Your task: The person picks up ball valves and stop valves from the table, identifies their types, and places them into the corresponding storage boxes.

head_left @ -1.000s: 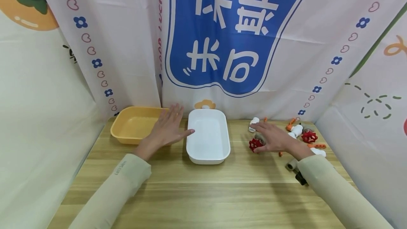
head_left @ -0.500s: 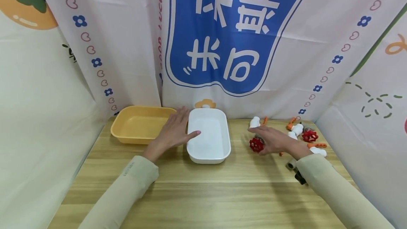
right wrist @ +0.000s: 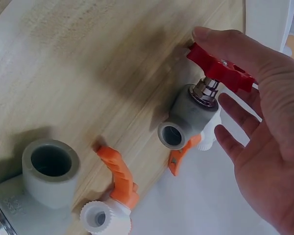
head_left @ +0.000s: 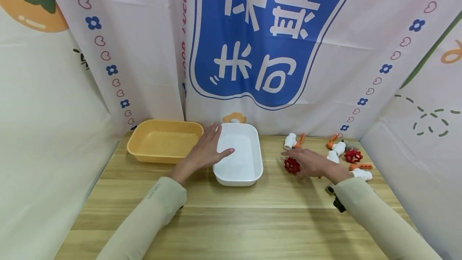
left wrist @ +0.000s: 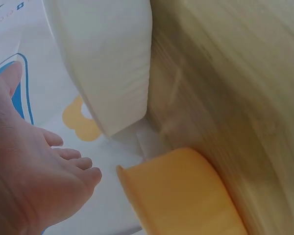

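Observation:
In the head view my left hand (head_left: pixel 207 149) hovers at the left side of a white tray (head_left: pixel 240 177), its fingers spread and thumb over the tray's opening. The left wrist view shows that hand (left wrist: pixel 39 166) holding nothing. My right hand (head_left: pixel 310 161) is around the red handwheel (head_left: pixel 292 165) of a grey pipe valve. In the right wrist view the thumb of the right hand (right wrist: pixel 264 117) lies along the red wheel, while the other fingers stay loosely bent beyond it. The grey valve body (right wrist: pixel 192 110) is below the wheel.
A yellow tray (head_left: pixel 159 158) stands left of the white one. Behind the right hand lies a white valve with an orange lever (head_left: pixel 290 141). Several more valves, including one with a red wheel (head_left: pixel 353 156), lie at the right. Printed cloth (head_left: pixel 155 51) hangs behind the table.
My left hand has moved right, from over the yellow tray's edge to the white tray. My right hand has settled closer around the red wheel, which has stayed in place.

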Demonstrator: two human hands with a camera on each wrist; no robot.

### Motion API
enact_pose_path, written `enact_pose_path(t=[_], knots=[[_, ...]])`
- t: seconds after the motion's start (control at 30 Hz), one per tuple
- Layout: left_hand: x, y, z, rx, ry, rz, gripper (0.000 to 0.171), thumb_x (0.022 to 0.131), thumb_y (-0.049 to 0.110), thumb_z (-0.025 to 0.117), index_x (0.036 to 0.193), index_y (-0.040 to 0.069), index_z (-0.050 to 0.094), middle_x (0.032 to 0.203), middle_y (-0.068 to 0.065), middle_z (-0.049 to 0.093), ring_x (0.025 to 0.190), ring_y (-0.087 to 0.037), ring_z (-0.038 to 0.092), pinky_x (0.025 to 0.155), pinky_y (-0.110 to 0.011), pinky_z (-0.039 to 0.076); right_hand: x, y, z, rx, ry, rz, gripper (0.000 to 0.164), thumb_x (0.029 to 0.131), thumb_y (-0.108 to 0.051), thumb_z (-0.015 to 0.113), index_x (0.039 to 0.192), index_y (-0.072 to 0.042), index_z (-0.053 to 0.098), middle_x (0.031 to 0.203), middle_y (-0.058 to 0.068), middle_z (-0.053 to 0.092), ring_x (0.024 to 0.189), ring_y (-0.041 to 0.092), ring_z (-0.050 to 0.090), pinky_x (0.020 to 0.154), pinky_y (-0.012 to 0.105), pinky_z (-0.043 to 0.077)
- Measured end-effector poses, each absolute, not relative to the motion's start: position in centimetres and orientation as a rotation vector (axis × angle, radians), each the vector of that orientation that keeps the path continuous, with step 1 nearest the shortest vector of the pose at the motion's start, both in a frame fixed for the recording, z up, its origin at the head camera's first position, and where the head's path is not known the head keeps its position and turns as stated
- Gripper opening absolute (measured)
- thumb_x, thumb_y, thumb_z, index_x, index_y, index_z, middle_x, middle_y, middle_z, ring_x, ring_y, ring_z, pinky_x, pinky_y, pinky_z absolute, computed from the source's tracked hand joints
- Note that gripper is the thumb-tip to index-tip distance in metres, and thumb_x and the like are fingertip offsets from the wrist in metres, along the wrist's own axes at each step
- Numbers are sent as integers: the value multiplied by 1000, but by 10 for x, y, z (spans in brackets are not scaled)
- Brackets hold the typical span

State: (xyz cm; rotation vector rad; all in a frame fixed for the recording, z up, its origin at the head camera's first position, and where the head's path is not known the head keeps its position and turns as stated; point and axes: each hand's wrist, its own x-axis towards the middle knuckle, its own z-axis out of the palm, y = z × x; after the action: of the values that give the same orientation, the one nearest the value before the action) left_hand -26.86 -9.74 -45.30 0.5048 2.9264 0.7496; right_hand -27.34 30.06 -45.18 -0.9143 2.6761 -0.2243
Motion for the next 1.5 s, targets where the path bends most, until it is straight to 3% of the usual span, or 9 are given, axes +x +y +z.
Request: enact_pose_path(t=[0.3,0.77,1.5], knots=[[-269,-96,-462,457,2890,807,110,98,70,56,171,9,2,179,-14,0,165,-33,2,132,-57,13,-275,299,-457,-955,2681,-202,93,75,-12,97,155,-2,51,157,27,50,138,46,54,112,63,48],[-275,-89,-475,456,2858,874,109,99,66,58,170,7,1,179,-15,-7,165,-35,1,131,-59,14,-282,304,-469,-934,2690,-241,78,79,-6,91,149,-7,59,146,18,62,129,38,61,106,58,54],[-285,-85,-488,306,2789,1008,109,101,65,57,170,12,-8,178,-9,-16,165,-32,-1,131,-59,14,-282,302,-475,-987,2712,-373,55,82,-2,87,133,-3,66,132,16,69,119,34,66,99,53,59]])
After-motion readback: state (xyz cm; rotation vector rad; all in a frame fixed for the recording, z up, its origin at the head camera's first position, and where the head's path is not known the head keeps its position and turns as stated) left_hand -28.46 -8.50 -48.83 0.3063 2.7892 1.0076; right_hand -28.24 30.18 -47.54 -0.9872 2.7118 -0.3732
